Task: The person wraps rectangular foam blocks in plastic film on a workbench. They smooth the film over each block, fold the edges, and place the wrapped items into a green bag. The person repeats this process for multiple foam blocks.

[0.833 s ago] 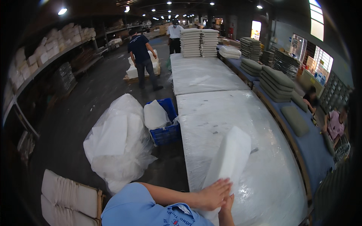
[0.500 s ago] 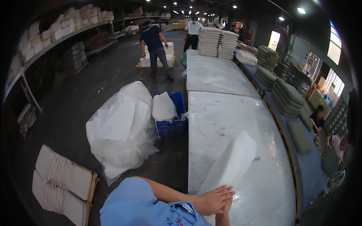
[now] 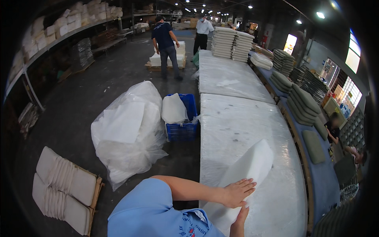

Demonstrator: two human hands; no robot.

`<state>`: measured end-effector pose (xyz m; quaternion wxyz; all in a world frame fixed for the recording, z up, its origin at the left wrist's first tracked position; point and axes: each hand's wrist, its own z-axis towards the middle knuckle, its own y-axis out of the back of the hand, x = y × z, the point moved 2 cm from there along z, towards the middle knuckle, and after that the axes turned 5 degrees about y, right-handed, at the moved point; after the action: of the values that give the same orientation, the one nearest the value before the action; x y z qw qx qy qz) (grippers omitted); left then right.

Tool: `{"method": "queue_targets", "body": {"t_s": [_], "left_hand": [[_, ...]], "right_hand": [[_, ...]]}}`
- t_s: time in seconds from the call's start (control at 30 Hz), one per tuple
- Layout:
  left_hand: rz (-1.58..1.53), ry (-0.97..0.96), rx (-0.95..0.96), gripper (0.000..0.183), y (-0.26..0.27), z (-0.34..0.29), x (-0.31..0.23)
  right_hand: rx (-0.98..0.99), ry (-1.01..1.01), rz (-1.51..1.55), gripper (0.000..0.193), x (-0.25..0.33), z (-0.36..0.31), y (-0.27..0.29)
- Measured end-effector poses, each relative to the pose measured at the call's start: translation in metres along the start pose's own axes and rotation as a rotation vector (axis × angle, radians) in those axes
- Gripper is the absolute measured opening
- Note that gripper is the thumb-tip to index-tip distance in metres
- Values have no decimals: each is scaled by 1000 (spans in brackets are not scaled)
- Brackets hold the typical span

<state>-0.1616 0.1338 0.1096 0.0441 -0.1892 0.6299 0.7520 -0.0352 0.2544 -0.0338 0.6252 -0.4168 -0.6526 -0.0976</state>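
Note:
A thick white foam pad (image 3: 254,160) lies at a slant over the plastic-wrapped stack (image 3: 276,189) in front of me, its far end widest. My left hand (image 3: 238,192) rests flat across the pad's right edge, fingers stretched out and slightly apart. Just below it, my right hand (image 3: 239,221) grips the pad's near right edge; the thumb shows, while most of its fingers are hidden. The pad's near end passes beneath my left forearm and sleeve.
Left of the stack stand a blue crate (image 3: 182,131) and a large plastic bag (image 3: 126,138) of white sheets. Pale cushions (image 3: 67,185) lie on a pallet at lower left. Green cushions (image 3: 302,100) line the right bench. Two people stand beyond; others sit at right.
My left hand has slid forward and right along the pad, its fingers spreading. My hands, earlier pressed close together, are farther apart. The right hand has moved slightly right.

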Motion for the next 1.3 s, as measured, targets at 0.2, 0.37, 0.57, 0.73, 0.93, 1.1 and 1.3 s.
{"method": "queue_targets", "body": {"t_s": [0.2,0.37,0.57,0.73,0.93,1.1,1.3], "left_hand": [[52,169,-47,78,28,61,55],[108,180,71,79,35,96,56],[20,262,25,70,35,125,107],[-45,313,-205,68,36,94,95],[140,251,-68,74,22,45,43],[140,284,-37,77,23,45,41],[187,298,-18,83,17,51,39]], "right_hand": [[22,-41,74,48,2,-10,-16],[-51,-2,29,48,10,-13,-8],[-25,-43,140,41,12,-8,-31],[-37,-59,227,40,15,-25,-47],[176,-108,258,48,2,-16,-53],[188,-412,226,74,56,73,-22],[305,-366,81,70,87,139,-79]]}}
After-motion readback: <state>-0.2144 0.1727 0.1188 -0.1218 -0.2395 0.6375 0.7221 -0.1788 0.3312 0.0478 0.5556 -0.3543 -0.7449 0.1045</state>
